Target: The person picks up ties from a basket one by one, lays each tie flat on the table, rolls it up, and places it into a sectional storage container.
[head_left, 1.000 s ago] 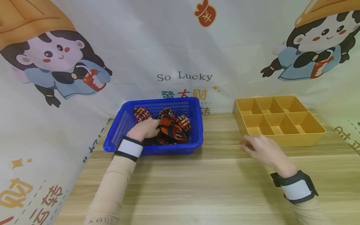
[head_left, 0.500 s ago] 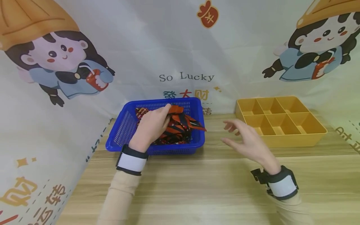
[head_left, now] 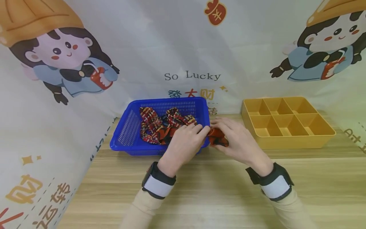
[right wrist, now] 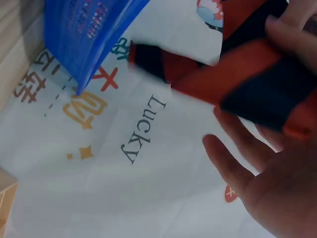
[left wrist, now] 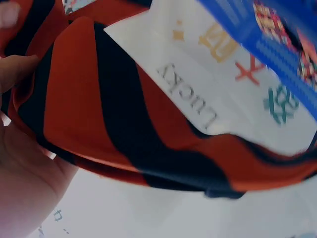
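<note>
An orange-and-navy striped cloth strip [head_left: 218, 137] is at the right rim of the blue basket [head_left: 123, 147]. My left hand [head_left: 186, 141] grips it. The left wrist view shows my left thumb and fingers holding the folded striped cloth strip [left wrist: 74, 84], whose length sags away to the right. My right hand [head_left: 240, 141] is around its right part, with cloth between thumb and fingers in the head view. In the right wrist view, the fingers [right wrist: 228, 163] are spread and loosely bent beside the striped cloth strip [right wrist: 247, 79]. Multicoloured woven cloth pieces [head_left: 150, 119] lie inside the basket.
A yellow box [head_left: 291, 142] with several compartments stands right of my right hand; no items show in them. A pale wood table [head_left: 206, 190] lies under everything. Behind hangs a white printed cloth backdrop [head_left: 188, 47].
My left hand has lifted the striped cloth strip and carried it right to the basket's rim. My right hand has come left from beside the yellow box to meet it.
</note>
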`<state>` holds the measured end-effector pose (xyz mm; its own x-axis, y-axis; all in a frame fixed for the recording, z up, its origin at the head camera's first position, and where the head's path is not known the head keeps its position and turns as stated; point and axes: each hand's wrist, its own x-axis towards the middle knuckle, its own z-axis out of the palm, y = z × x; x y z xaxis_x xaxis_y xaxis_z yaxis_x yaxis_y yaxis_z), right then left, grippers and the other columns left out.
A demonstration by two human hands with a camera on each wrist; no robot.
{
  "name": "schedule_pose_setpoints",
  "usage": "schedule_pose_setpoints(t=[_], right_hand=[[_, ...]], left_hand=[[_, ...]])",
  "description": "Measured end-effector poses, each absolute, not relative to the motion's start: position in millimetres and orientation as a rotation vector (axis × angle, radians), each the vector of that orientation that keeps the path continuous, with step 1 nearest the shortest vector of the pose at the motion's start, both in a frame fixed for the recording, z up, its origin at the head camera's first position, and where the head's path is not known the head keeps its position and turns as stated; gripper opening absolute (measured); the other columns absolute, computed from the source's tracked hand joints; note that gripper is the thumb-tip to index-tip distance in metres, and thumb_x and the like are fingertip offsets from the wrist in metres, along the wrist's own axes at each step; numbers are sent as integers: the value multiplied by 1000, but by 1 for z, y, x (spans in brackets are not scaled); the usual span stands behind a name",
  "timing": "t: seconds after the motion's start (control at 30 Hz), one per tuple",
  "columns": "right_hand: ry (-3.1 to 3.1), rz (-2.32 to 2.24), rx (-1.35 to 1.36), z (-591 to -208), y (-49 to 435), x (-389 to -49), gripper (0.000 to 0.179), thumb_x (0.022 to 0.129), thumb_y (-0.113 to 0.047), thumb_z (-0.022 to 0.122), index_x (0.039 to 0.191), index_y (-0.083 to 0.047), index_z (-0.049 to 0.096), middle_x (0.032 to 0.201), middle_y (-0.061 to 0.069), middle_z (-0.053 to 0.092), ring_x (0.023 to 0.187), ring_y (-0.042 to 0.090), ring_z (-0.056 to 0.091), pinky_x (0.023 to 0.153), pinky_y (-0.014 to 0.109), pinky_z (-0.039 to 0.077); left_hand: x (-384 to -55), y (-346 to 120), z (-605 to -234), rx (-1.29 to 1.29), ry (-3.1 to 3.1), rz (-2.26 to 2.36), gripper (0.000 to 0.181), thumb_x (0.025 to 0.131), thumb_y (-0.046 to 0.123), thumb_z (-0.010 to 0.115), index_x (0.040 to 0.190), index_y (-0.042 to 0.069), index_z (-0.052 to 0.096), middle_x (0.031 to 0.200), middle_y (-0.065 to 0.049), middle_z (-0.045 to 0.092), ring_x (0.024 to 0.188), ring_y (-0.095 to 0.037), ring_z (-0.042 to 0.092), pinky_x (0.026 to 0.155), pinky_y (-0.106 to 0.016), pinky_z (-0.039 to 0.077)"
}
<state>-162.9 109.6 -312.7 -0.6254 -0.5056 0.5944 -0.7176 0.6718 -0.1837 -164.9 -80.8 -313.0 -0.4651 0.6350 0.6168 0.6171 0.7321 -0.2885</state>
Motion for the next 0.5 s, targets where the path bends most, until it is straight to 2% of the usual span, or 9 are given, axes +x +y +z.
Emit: schedule_pose_setpoints(t=[0.1, 0.17, 0.27, 0.37, 0.5], right_hand=[[-2409, 583, 891, -311, 113, -159, 26, 76, -9, 73, 99, -5, 61, 90, 9, 68, 79, 24, 62, 69, 39, 52], [-2386, 604, 865, -308, 115, -158, 18, 78, -6, 67, 93, -6, 59, 80, 7, 66, 70, 21, 59, 60, 36, 50], [-2260, 692, 876, -301, 119, -155, 17, 78, 2, 64, 94, -1, 59, 81, 11, 66, 68, 21, 59, 59, 35, 50], [-2078, 777, 884, -290, 126, -150, 19, 76, 8, 60, 95, 4, 59, 80, 14, 64, 63, 19, 54, 55, 29, 47], [-1823, 898, 763, -272, 136, -141, 17, 75, 3, 54, 90, 7, 60, 72, 16, 61, 57, 8, 43, 52, 18, 35]], left_hand=[[-161, -74, -319, -938, -2213, -73, 26, 86, 21, 69, 106, 7, 60, 84, -3, 69, 67, -16, 62, 57, -27, 50], [-159, -71, -322, -919, -2245, -181, 36, 85, 23, 70, 114, 4, 59, 89, -5, 70, 71, -17, 64, 62, -29, 52], [-160, -75, -328, -870, -2304, -360, 53, 81, 26, 75, 125, 4, 55, 104, -8, 70, 88, -21, 67, 76, -33, 53], [-165, -84, -335, -837, -2319, -520, 65, 75, 24, 80, 130, 5, 51, 116, -10, 66, 104, -24, 64, 89, -38, 50], [-177, -96, -348, -791, -2330, -630, 70, 72, 23, 83, 131, 7, 49, 125, -10, 62, 120, -28, 55, 96, -48, 45]])
